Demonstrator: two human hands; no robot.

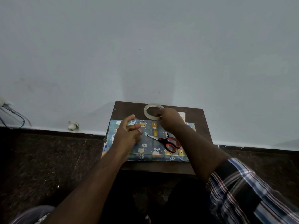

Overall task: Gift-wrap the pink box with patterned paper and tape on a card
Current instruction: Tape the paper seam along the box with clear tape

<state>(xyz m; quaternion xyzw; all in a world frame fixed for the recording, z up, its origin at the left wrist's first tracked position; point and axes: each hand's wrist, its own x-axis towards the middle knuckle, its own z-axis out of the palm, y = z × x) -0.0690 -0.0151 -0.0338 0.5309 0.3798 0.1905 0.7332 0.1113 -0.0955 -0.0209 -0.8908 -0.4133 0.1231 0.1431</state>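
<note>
Scissors [168,143] lie on the parcel [148,147] pointing at 10 o'clock, nearer the left hand [129,133] pinching a tape strip [137,125]; the right hand [169,119] grips the tape roll [148,111].

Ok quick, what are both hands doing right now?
Left hand: pinching a strip of clear tape above the wrapped box.
Right hand: gripping the tape roll.

I count one wrapped box [150,141] in animal-print paper, one roll of clear tape [149,110], one pair of red-handled scissors [166,142] and one small card [182,116] — all on one dark worktop [199,126]. Two hands — left [129,135], right [169,118].
</note>
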